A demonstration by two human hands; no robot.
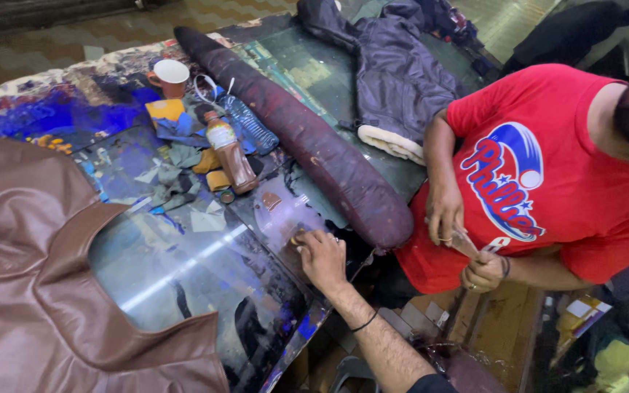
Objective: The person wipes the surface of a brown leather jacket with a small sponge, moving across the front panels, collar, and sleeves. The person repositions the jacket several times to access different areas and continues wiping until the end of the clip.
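My right hand (322,256) reaches in from the bottom and rests on the glass tabletop (183,269) near its right edge. Its fingertips pinch a small brown piece (297,239) against the glass. A thin black band sits on that wrist. My left hand is out of view. A large brown leather garment panel (23,276) with a curved cut-out lies on the left of the table. Across the table edge, a person in a red shirt (547,182) holds a small brown strip (463,241) between both hands.
A long dark padded roll (307,138) lies diagonally across the table. Beside it stand a bottle of brown liquid (230,154), a clear blue bottle (250,124), a paper cup (172,76), sponges and rags (176,182). A dark jacket (402,73) lies at the back.
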